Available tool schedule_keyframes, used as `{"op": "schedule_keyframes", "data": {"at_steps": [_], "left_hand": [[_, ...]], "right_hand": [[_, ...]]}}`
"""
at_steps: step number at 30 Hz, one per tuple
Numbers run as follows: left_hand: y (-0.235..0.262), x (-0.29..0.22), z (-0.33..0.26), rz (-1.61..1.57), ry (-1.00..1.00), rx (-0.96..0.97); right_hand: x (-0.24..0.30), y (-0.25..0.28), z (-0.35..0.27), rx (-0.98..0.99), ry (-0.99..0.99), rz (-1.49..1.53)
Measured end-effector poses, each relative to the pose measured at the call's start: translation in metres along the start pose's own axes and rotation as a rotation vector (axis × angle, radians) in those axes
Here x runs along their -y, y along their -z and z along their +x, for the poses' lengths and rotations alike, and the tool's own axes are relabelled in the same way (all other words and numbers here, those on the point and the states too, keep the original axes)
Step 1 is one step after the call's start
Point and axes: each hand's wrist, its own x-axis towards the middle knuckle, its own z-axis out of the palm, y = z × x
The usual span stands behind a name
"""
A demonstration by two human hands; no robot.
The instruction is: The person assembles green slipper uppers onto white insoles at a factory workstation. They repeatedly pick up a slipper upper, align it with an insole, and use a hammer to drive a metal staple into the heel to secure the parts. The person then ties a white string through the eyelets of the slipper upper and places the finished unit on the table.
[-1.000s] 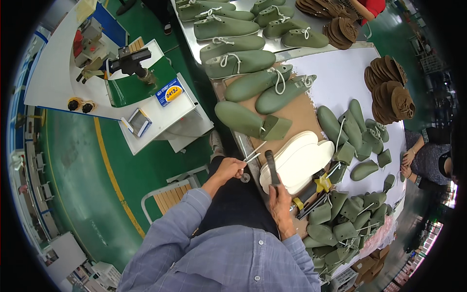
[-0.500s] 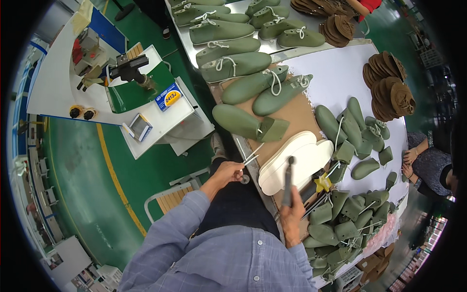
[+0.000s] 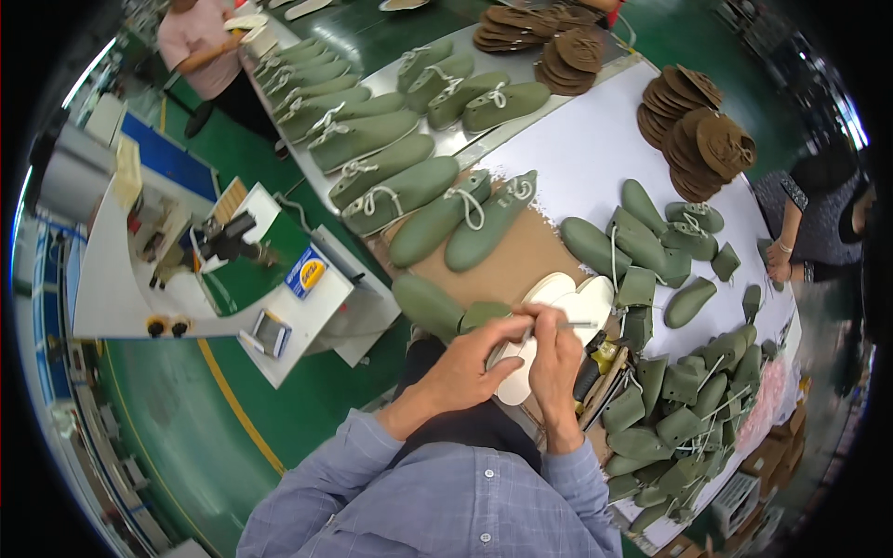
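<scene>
— Why did your left hand press the cream insole at the near table edge?
— To steady it; your right hand, fingers pinched narrow, held a thin tool across it, beside the green shoe uppers.

The person wears a long-sleeved button-up shirt in a pale blue check with fine grid lines. Small light buttons run down the front placket, with a collar fold at the bottom edge. Both sleeves reach the wrists, cuffs creased. Dark trousers show below. Both hands are bare, without gloves.
</scene>
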Motion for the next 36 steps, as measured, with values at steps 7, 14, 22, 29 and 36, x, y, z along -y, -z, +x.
{"op": "schedule_keyframes", "data": {"at_steps": [7, 14, 22, 29, 36], "left_hand": [[0.023, 0.136, 0.052, 0.501, -0.281, -0.257], [0.033, 0.163, 0.077, 0.694, -0.224, -0.198], [0.009, 0.195, 0.099, 0.595, -0.265, -0.122], [0.017, 0.205, 0.1, 0.359, -0.032, -0.012], [0.019, 0.189, 0.109, 0.543, -0.015, 0.182]], "right_hand": [[0.018, -0.081, 0.028, -0.022, 0.355, -0.299], [-0.008, 0.044, 0.04, -0.43, -0.229, 0.034], [-0.022, -0.019, 0.043, -0.162, 0.161, -0.272], [-0.076, -0.016, 0.033, -0.699, -0.023, -0.25], [-0.063, -0.036, -0.052, -1.009, -0.314, 0.115]]}}
